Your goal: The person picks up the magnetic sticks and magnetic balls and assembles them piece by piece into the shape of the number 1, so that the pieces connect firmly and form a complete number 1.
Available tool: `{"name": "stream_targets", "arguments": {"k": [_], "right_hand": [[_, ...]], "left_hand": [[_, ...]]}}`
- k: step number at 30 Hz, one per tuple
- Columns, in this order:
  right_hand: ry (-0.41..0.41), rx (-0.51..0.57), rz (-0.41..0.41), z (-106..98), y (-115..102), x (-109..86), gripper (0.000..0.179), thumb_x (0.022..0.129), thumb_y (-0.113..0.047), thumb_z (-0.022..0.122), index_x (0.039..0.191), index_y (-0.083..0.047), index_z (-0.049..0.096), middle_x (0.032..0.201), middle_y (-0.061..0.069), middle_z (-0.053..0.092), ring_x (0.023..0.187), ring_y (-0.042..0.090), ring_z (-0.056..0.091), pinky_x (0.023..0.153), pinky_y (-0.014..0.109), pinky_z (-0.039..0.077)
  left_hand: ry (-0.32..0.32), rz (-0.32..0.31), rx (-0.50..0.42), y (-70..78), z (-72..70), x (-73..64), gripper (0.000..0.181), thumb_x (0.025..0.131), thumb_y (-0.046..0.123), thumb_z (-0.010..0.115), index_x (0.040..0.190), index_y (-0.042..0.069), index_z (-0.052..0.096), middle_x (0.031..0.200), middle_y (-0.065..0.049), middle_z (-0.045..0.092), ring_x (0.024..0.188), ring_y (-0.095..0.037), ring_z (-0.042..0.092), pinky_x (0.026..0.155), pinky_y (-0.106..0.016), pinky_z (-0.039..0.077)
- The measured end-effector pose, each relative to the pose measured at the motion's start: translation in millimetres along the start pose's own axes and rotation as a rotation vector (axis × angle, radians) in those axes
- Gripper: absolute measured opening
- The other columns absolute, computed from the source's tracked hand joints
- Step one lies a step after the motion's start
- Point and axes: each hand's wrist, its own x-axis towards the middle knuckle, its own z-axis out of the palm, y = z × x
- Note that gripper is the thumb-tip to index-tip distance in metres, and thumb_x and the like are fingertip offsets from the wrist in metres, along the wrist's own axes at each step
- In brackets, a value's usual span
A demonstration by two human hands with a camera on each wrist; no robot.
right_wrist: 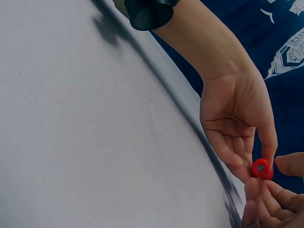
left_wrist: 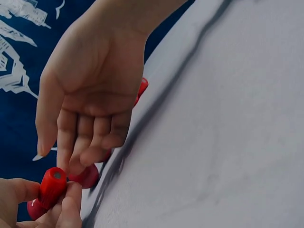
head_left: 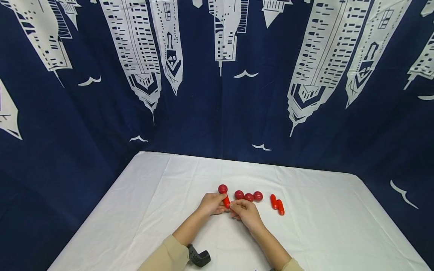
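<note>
My left hand (head_left: 212, 203) pinches a red stick (head_left: 226, 201) between thumb and fingers. A dark red ball (head_left: 222, 189) sits at the stick's far end; whether it is joined to it I cannot tell. The stick's near end (left_wrist: 57, 175) shows a small grey spot. My right hand (head_left: 246, 214) is close beside that end, its thumb and forefinger apart in the left wrist view, with nothing visibly held. The right fingertips (right_wrist: 266, 199) are at the stick; contact is unclear. Just beyond the right hand lie several dark red balls, one ball (head_left: 258, 196) at the right.
Two more red sticks (head_left: 274, 201) lie side by side to the right of the balls. A white cloth (head_left: 152, 210) covers the table. Behind it hangs a dark blue curtain (head_left: 203, 124) with white buildings. A black device (head_left: 199, 257) is at the left wrist.
</note>
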Motion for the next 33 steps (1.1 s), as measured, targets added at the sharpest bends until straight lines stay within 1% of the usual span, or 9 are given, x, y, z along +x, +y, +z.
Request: {"name": "stream_targets", "arguments": {"k": [3,6,9,13,16,19,23,30,33], "right_hand": [[-0.008,-0.030,0.000,-2.5,-0.9,-1.0,0.022,0.092,-0.011,0.064,0.103,0.008,0.065,0.080,0.015,0.068,0.069,0.023,0.065,0.062,0.030,0.053],[-0.029,-0.052,-0.015,-5.8,-2.3,-1.7,0.021,0.093,-0.008,0.062,0.102,0.011,0.065,0.082,0.017,0.068,0.069,0.025,0.065,0.063,0.034,0.055],[-0.064,-0.056,-0.035,-9.1,-18.3,-8.8,0.020,0.093,-0.003,0.058,0.101,0.015,0.063,0.084,0.021,0.066,0.070,0.029,0.065,0.067,0.040,0.057],[-0.101,-0.070,-0.051,-15.7,-25.3,-6.8,0.020,0.094,-0.003,0.057,0.102,0.015,0.062,0.087,0.018,0.066,0.073,0.030,0.065,0.072,0.041,0.058],[-0.112,-0.106,-0.063,-22.4,-17.3,3.6,0.021,0.094,-0.006,0.059,0.103,0.012,0.064,0.089,0.013,0.067,0.074,0.028,0.065,0.072,0.039,0.058],[-0.122,-0.144,-0.078,-27.8,-22.3,7.3,0.022,0.095,-0.007,0.059,0.105,0.012,0.064,0.090,0.013,0.067,0.075,0.026,0.065,0.073,0.037,0.057],[-0.110,-0.178,-0.078,-33.4,-29.2,14.1,0.022,0.094,-0.009,0.061,0.104,0.010,0.065,0.090,0.015,0.068,0.073,0.021,0.063,0.072,0.032,0.055],[-0.073,-0.170,-0.049,-44.5,-36.1,29.7,0.022,0.092,-0.007,0.059,0.105,0.009,0.065,0.088,0.012,0.068,0.074,0.022,0.063,0.075,0.036,0.055],[-0.071,-0.176,-0.042,-48.9,-37.2,36.7,0.023,0.093,-0.006,0.057,0.107,0.011,0.064,0.088,0.013,0.068,0.074,0.020,0.063,0.074,0.034,0.055]], "left_hand": [[-0.017,0.005,0.003,-0.4,-2.5,4.7,0.024,0.095,0.016,0.059,0.084,-0.004,0.066,0.068,-0.004,0.067,0.058,-0.008,0.065,0.053,-0.017,0.052],[-0.032,0.008,0.002,-0.8,-5.3,8.0,0.024,0.095,0.015,0.058,0.086,-0.005,0.065,0.068,-0.004,0.066,0.059,-0.009,0.065,0.055,-0.018,0.053],[-0.041,-0.003,0.004,-2.0,-7.7,11.1,0.024,0.096,0.016,0.057,0.089,-0.007,0.064,0.067,-0.003,0.066,0.059,-0.010,0.066,0.054,-0.017,0.053],[-0.036,-0.027,0.004,-4.3,-10.0,14.0,0.025,0.097,0.016,0.055,0.091,-0.007,0.063,0.065,-0.004,0.064,0.057,-0.010,0.066,0.052,-0.017,0.053],[-0.037,-0.035,0.004,-5.4,-10.9,15.0,0.024,0.097,0.015,0.055,0.091,-0.008,0.062,0.063,-0.004,0.064,0.055,-0.010,0.066,0.051,-0.016,0.052],[-0.049,-0.043,0.009,-5.4,-11.9,15.8,0.025,0.097,0.014,0.056,0.091,-0.009,0.063,0.062,-0.005,0.064,0.054,-0.010,0.066,0.052,-0.016,0.053],[-0.064,-0.067,0.030,-4.6,-13.7,16.9,0.025,0.096,0.015,0.058,0.092,-0.009,0.064,0.063,-0.006,0.065,0.055,-0.009,0.066,0.053,-0.016,0.053],[-0.087,-0.096,0.043,-2.7,-16.4,17.5,0.023,0.094,0.015,0.062,0.094,-0.008,0.065,0.066,-0.007,0.066,0.056,-0.009,0.067,0.054,-0.015,0.053],[-0.093,-0.099,0.046,-3.2,-16.9,18.1,0.022,0.094,0.014,0.062,0.095,-0.008,0.065,0.067,-0.007,0.066,0.056,-0.009,0.067,0.055,-0.015,0.053]]}}
